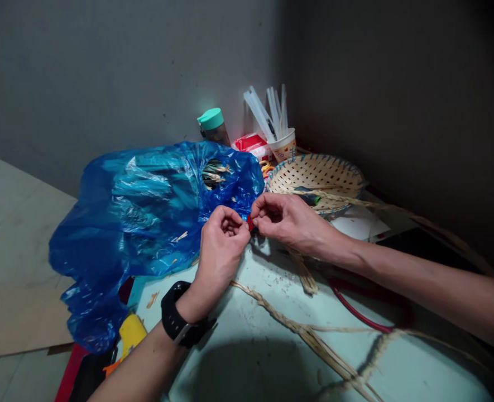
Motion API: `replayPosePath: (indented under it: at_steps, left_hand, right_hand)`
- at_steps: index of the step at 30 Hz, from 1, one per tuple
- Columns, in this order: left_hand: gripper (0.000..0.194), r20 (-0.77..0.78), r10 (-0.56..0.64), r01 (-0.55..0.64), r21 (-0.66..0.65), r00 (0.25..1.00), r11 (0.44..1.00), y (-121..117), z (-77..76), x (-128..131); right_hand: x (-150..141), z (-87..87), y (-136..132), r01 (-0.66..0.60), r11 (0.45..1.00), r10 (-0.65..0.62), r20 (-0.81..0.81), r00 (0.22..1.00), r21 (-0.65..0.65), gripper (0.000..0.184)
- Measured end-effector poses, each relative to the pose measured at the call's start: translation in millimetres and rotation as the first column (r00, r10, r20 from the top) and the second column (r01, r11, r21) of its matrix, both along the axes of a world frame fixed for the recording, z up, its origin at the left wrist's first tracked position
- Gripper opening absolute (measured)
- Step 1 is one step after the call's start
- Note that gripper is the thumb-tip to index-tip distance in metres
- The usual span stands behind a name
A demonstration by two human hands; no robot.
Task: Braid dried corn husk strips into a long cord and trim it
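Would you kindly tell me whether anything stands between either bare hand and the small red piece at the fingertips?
Nothing visible does: the left hand and right hand meet, pinched, at the small red piece. The crumpled, translucent blue plastic bag lies beyond and to the left, not between them.

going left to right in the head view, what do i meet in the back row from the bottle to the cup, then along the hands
Back row: bottle → red packet → cup. Hands: left hand → red bit → right hand.
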State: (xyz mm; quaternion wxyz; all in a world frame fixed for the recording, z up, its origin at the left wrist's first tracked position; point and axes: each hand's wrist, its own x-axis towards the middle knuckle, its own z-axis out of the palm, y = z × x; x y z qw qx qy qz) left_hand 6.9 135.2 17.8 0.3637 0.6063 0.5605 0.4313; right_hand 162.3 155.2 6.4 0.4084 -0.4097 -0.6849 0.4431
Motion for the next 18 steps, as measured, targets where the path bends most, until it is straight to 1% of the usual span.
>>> replayPosePath:
  at_steps: [2,4,5,6,7,8,9,10,11,12,13,14,15,16,17,18]
  left_hand:
    - [0.016,0.021,-0.022,0.021,0.026,1.000,0.999,-1.6,-0.1,-1.1]
    - [0.018,0.027,-0.051,0.050,0.033,0.998,0.998,-3.6,1.1,-2.6]
    - [0.019,0.031,-0.068,0.067,0.023,0.997,0.997,-4.6,2.2,-3.5]
    - [0.019,0.044,-0.087,0.087,0.008,0.995,0.996,-5.3,3.4,-4.5]
    - [0.020,0.060,-0.103,0.104,-0.011,0.993,0.995,-5.7,4.6,-5.6]
    - [0.020,0.077,-0.110,0.113,-0.031,0.991,0.993,-5.7,5.5,-6.7]
    - [0.020,0.092,-0.110,0.114,-0.046,0.990,0.992,-5.3,6.2,-8.0]
    - [0.019,0.106,-0.106,0.113,-0.058,0.989,0.992,-4.5,6.3,-9.2]
    - [0.019,0.120,-0.102,0.111,-0.070,0.988,0.991,-3.5,6.1,-10.3]
    - [0.018,0.139,-0.098,0.110,-0.081,0.985,0.991,-2.3,5.5,-11.2]
    - [0.016,0.164,-0.096,0.112,-0.090,0.982,0.990,-1.1,4.8,-11.9]
    - [0.016,0.195,-0.096,0.117,-0.096,0.976,0.988,0.0,4.0,-12.3]
    - [0.015,0.225,-0.094,0.120,-0.102,0.970,0.988,1.0,3.3,-12.5]
    - [0.015,0.252,-0.089,0.119,-0.108,0.964,0.987,1.7,2.9,-12.6]
    - [0.016,0.274,-0.083,0.117,-0.113,0.958,0.987,2.0,2.7,-12.6]
    - [0.017,0.291,-0.077,0.116,-0.119,0.954,0.986,2.1,2.7,-12.7]
  right_hand:
    - [4.2,0.7,4.7,-0.063,0.994,0.061,-0.022,0.998,-0.094,0.011]
    - [9.1,1.4,9.8,-0.179,0.958,0.164,-0.083,0.983,-0.222,0.012]
    - [11.4,2.0,11.9,-0.233,0.937,0.213,-0.102,0.972,-0.261,0.012]
    - [13.3,3.0,13.3,-0.276,0.925,0.260,-0.096,0.961,-0.262,0.012]
    - [14.8,4.4,14.0,-0.300,0.929,0.296,-0.053,0.954,-0.219,0.012]
    - [15.6,6.2,13.7,-0.303,0.944,0.309,0.030,0.951,-0.129,0.009]
    - [15.7,8.4,12.5,-0.289,0.957,0.286,0.143,0.948,0.003,0.007]
    - [15.0,10.7,10.5,-0.271,0.948,0.222,0.263,0.939,0.166,0.007]
    - [13.8,12.9,7.9,-0.265,0.906,0.131,0.377,0.917,0.329,0.010]
    - [12.1,14.7,4.9,-0.278,0.836,0.027,0.470,0.882,0.474,0.013]
    - [9.9,16.0,1.8,-0.311,0.749,-0.072,0.537,0.840,0.586,0.015]
    - [7.6,16.5,-1.1,-0.362,0.658,-0.155,0.590,0.793,0.660,0.017]
    - [5.2,16.4,-3.7,-0.417,0.579,-0.225,0.629,0.744,0.700,0.020]
    - [2.9,15.8,-5.9,-0.462,0.516,-0.284,0.653,0.702,0.721,0.022]
    - [0.9,14.8,-7.5,-0.493,0.467,-0.330,0.662,0.672,0.734,0.024]
    - [-0.9,13.6,-8.5,-0.512,0.433,-0.366,0.664,0.652,0.742,0.026]
